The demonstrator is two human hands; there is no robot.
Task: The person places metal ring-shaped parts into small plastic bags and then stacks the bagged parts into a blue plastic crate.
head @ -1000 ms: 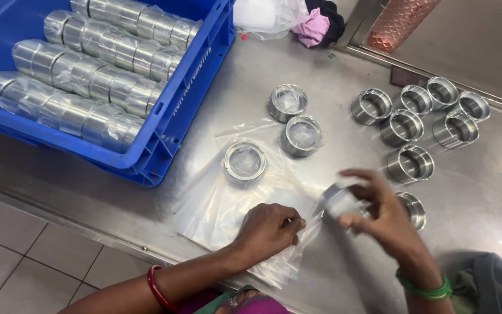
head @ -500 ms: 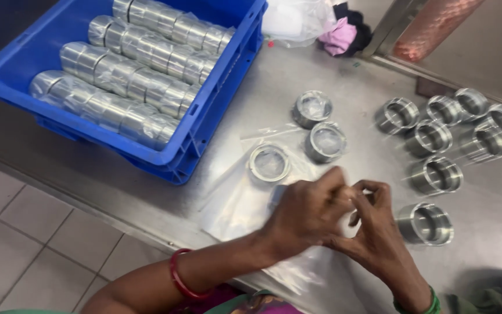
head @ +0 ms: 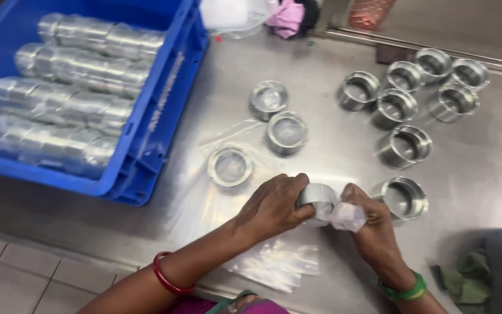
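a steel counter carries a blue crate of bagged ring stacks at left. loose rings sit at upper right, three more lie by clear bags in the middle. near the front edge, the left hand has its grip clamped on a ring; the right hand is pinched on the bag wrapping it.
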